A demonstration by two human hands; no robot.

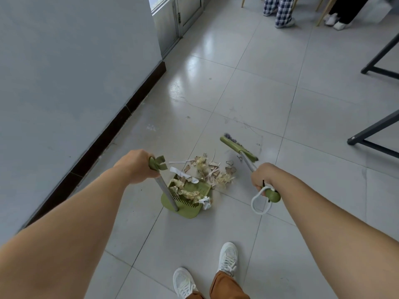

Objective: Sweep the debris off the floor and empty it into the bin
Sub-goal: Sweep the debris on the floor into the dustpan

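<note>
Left hand (138,167) wrapped round the dustpan (185,197) pole. Right hand (264,176) wrapped round the broom (238,148) stick. Debris (212,169) half in the pan, half on the floor (280,83), between pan mouth and broom head. Broom on the far right side, ready to push left.

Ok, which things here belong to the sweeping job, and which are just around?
Job:
left hand gripping the dustpan handle
right hand gripping the broom handle
debris, partly in the pan, partly on the floor

Just around:
black table legs
seated people's feet
wall
</note>
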